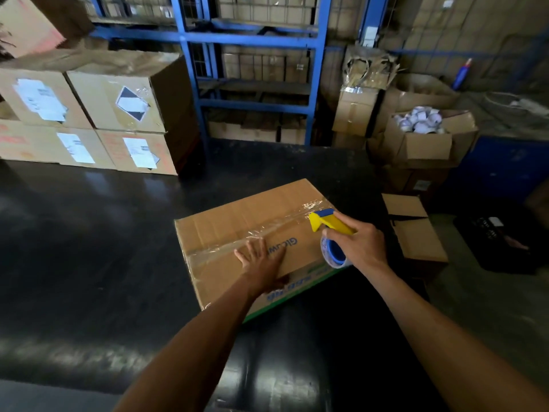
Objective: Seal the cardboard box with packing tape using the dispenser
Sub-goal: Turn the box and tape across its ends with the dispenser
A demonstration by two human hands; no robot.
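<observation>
A brown cardboard box (234, 215) with blue lettering lies on the black table (89, 248), its flaps closed. A strip of clear packing tape (261, 230) runs along the top seam from the left edge to the right edge. My left hand (261, 263) lies flat on the box top, fingers spread, just below the tape. My right hand (359, 242) grips the yellow and blue tape dispenser (326, 221), whose head touches the box's right end where the tape ends. The blue tape roll (334, 252) sits under my right hand.
Stacked cardboard boxes (113, 114) with labels stand at the table's back left. Blue shelving (252, 69) full of cartons rises behind. To the right are open boxes, one (421, 135) holding tape rolls, a small carton (416, 230) and a dark crate (499, 242).
</observation>
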